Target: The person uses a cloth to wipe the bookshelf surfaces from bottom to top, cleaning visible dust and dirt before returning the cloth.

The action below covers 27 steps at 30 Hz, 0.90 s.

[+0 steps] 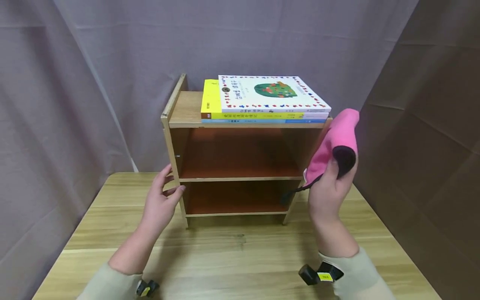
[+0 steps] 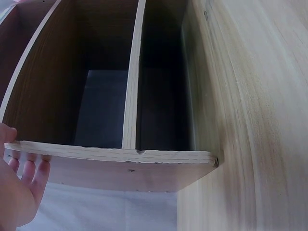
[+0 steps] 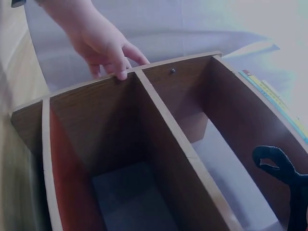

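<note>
A small wooden shelf unit (image 1: pixel 240 179) stands on the table, with two open compartments facing me. My left hand (image 1: pixel 159 204) holds the front edge of its left side panel, thumb at the front and fingers on the outer face; the left wrist view shows this grip too. At the unit's right side, my right hand (image 1: pixel 328 202) grips a folded pink cloth item (image 1: pixel 345 129) with a dark inner side. A black strap hangs from it, its looped end (image 3: pixel 274 161) in front of a compartment in the right wrist view. The fabric hides some of the right fingers.
Several books lie stacked on the unit's top board: a white picture book (image 1: pixel 277 93) over a yellow one (image 1: pixel 210 98) and a blue one (image 1: pixel 262 121). The pale wooden table (image 1: pixel 240 266) extends in front. Grey curtains (image 1: pixel 112 83) hang behind and beside it.
</note>
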Motion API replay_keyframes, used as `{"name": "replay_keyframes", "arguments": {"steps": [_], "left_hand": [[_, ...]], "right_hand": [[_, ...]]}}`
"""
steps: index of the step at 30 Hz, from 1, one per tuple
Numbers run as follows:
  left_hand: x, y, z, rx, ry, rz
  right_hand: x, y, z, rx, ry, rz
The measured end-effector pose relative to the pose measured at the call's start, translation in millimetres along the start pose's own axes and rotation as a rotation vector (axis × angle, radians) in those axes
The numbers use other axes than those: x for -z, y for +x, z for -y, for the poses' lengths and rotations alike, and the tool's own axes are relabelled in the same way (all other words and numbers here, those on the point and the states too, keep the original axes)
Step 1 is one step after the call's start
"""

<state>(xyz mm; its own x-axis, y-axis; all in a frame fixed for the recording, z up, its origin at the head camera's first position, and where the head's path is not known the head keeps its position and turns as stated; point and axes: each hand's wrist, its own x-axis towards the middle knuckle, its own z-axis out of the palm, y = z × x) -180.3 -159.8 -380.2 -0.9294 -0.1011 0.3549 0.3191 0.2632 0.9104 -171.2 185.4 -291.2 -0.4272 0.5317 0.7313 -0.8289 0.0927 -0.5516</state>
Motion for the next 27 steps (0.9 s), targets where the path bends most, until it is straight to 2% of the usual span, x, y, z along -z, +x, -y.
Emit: {"name": "replay_keyframes", "arguments": {"steps": [4, 7, 9, 14, 18, 21, 27], "left_hand": [[-1.0, -0.3, -1.6, 0.007, -0.023, 0.002], [-1.1, -0.5, -1.9, 0.003, -0.028, 0.0], [-1.2, -0.6, -1.3, 0.003, -0.024, -0.002], [-1.6, 0.9, 0.1, -0.003, -0.017, -0.007], [-1.9, 0.9, 0.8, -0.02, -0.009, -0.016], [-1.5, 1.0, 0.5, -0.028, -0.005, -0.022], [-1.6, 1.3, 0.9, -0.031, -0.006, -0.03]], "right_hand": [[-7, 5, 2, 0.062, 0.058, 0.044], [-13, 4, 1, 0.068, 0.086, 0.062], [-15, 3, 0, 0.082, 0.041, 0.079], [-24, 0, 16, 0.173, -0.209, 0.154], [-32, -3, 27, 0.191, -0.305, 0.214], [-34, -4, 22, 0.2, -0.369, 0.243], [-30, -3, -4, 0.258, -0.508, 0.273]]}}
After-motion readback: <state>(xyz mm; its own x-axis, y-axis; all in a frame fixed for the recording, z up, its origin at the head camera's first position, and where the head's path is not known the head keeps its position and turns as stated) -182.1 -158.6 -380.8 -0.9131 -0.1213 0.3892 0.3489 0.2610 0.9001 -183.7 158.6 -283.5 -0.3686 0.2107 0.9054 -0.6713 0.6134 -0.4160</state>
